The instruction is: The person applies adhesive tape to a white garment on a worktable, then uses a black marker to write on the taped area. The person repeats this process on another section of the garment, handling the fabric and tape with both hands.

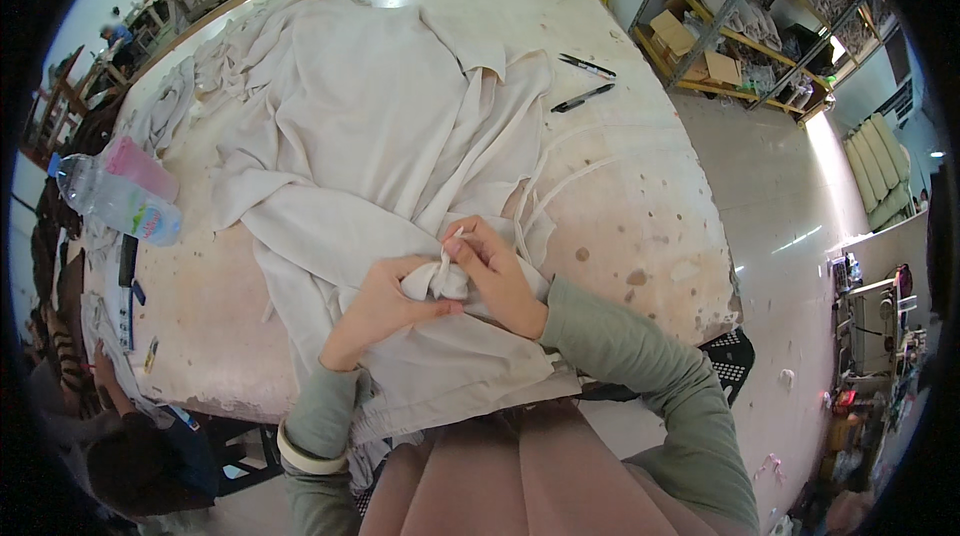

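Note:
A heap of pale beige garments (pixel 350 126) lies spread over the worn table (pixel 640 216). Close to me, my left hand (pixel 385 306) grips a bunched part of the fabric from the left, with the thumb beneath the bunch. My right hand (pixel 495 276) pinches a narrow fabric strip (pixel 444 266) at the top of that bunch, its thumb and fingers closed. Loose narrow strips (pixel 560 181) of the same cloth curve out onto the table right of my hands.
Two pens (pixel 582 98) lie at the upper right. A water bottle (pixel 120 201), pink item (pixel 140 166) and small tools (pixel 127 296) are at the left. A co-worker (pixel 125 456) sits at the lower left. Shelving (pixel 730 26) stands at the back right; black crate (pixel 725 361) at right.

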Tool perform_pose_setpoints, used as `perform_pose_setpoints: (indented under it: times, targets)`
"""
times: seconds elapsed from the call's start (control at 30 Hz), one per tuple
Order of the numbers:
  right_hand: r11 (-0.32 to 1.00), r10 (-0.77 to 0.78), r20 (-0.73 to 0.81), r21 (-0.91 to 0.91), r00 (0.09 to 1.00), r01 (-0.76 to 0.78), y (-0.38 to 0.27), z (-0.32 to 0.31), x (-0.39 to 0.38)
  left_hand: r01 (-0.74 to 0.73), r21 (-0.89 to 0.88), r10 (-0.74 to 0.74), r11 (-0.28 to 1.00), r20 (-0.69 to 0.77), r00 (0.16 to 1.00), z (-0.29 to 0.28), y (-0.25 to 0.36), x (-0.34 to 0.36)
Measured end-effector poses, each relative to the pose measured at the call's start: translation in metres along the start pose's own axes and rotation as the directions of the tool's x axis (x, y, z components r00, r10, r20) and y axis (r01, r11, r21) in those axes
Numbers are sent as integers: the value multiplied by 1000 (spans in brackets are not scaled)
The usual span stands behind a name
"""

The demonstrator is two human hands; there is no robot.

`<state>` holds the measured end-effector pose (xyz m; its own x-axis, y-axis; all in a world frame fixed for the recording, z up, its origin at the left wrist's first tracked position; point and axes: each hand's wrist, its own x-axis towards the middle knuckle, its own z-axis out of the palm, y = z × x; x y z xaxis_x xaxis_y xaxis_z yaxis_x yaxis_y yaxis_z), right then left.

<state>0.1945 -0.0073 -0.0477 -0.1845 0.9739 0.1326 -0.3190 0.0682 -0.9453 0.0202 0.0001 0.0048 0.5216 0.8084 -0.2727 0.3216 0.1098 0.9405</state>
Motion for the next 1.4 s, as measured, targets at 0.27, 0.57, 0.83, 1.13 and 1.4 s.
perform_pose_setpoints:
  times: [0.27,0.57,0.83,1.13,1.4]
  targets:
    - [897,408,79,149,910,-415,-11,-16,9,-406,329,514,853,-392,763,31,-13,10]
    - [892,-98,98,-433,990,131,-18,-10,6,-350,309,453,884,-386,803,17,-16,17]
    - [45,-474,544,-770,692,636,-19,-20,23,-33,-696,-104,717,-155,982,-2,-11,2]
    - [-33,-449,716,-611,534,791,-32,-35,28,91,-740,-166,667,-28,986,-6,-21,3]
    - [717,-394,342,-467,853,518,-34,-41,26,11,-492,-43,871,-52,998,0,-13,2]
